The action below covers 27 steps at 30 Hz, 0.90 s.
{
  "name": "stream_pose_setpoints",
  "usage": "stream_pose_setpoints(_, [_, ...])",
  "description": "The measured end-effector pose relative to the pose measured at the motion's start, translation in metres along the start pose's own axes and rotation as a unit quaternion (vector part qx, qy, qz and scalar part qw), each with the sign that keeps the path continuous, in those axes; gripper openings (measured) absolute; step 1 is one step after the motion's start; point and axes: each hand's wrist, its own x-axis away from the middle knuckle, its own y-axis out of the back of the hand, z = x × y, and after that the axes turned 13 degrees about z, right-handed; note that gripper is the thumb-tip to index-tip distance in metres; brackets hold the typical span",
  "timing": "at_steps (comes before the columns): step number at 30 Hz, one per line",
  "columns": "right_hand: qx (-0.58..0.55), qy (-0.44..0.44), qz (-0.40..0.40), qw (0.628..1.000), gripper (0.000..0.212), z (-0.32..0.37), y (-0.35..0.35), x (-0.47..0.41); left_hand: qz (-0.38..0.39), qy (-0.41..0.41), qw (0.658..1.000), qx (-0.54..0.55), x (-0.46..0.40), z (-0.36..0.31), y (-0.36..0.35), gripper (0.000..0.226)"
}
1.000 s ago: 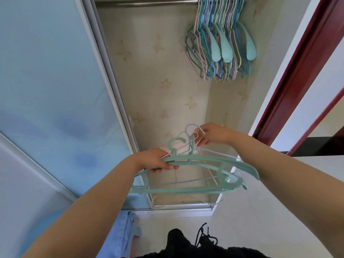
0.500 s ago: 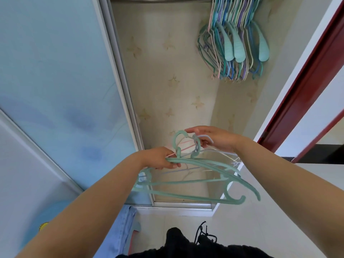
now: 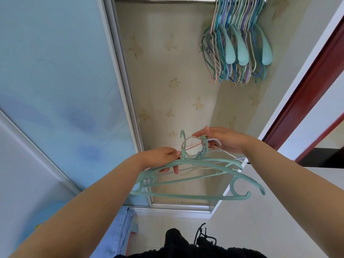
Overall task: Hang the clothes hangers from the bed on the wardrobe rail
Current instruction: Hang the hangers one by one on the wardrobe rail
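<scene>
Both hands are busy, left hand [image 3: 161,158] gripping the hanger bundle [image 3: 195,175] at 6 o'clock, right hand [image 3: 226,139] pinching hooks, and I reckon tangled thin ones could slip before reaching the rail [image 3: 167,0] at 12.

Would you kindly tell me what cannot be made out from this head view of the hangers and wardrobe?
- Held hangers: the count is unclear; thin ones tangle behind the green ones in the head view.
- Rail: cut off by the top edge; hooks of the hung hangers overlap too tightly to count.
- Right hand: its grip on the hooks is partly hidden by its own fingers.
- Left hand: fingertips hidden under a green hanger.
- Bed: out of view.
</scene>
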Motion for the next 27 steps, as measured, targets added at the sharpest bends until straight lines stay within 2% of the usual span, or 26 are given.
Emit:
stream_pose_setpoints(2, [-0.050, 0.012, 0.016, 0.999, 0.084, 0.000, 0.003, 0.001, 0.010, -0.002, 1.000, 0.007, 0.002, -0.001, 0.000, 0.037])
stream_pose_setpoints(6, [-0.111, -0.003, 0.103, 0.988, 0.074, -0.004, 0.006, 0.006, 0.020, -0.012, 0.999, 0.038, 0.003, 0.002, 0.002, 0.040])
stream_pose_setpoints(9, [-0.142, -0.040, 0.165, 0.975, 0.066, -0.011, 0.005, 0.006, 0.027, -0.019, 0.999, 0.018, 0.003, 0.002, 0.003, 0.032])
stream_pose_setpoints(13, [-0.128, -0.045, 0.190, 0.972, 0.052, -0.014, -0.004, 0.005, 0.028, -0.010, 0.999, 0.024, 0.002, 0.003, 0.003, 0.034])
stream_pose_setpoints(15, [-0.124, -0.038, 0.189, 0.973, 0.057, -0.014, -0.009, 0.004, 0.033, -0.013, 0.999, 0.032, 0.003, 0.003, 0.003, 0.035])
stream_pose_setpoints(18, [-0.121, -0.018, 0.169, 0.978, 0.065, -0.016, -0.008, 0.003, 0.047, -0.021, 0.998, 0.045, 0.006, 0.001, 0.002, 0.032])
stream_pose_setpoints(24, [-0.068, 0.026, 0.015, 0.997, 0.053, -0.010, -0.012, -0.002, 0.055, -0.007, 0.998, 0.042, 0.003, 0.006, 0.003, 0.039])
stream_pose_setpoints(27, [0.028, 0.032, -0.061, 0.997, 0.041, 0.001, -0.012, 0.003, 0.054, 0.013, 0.998, 0.005, 0.001, 0.013, 0.003, 0.039])
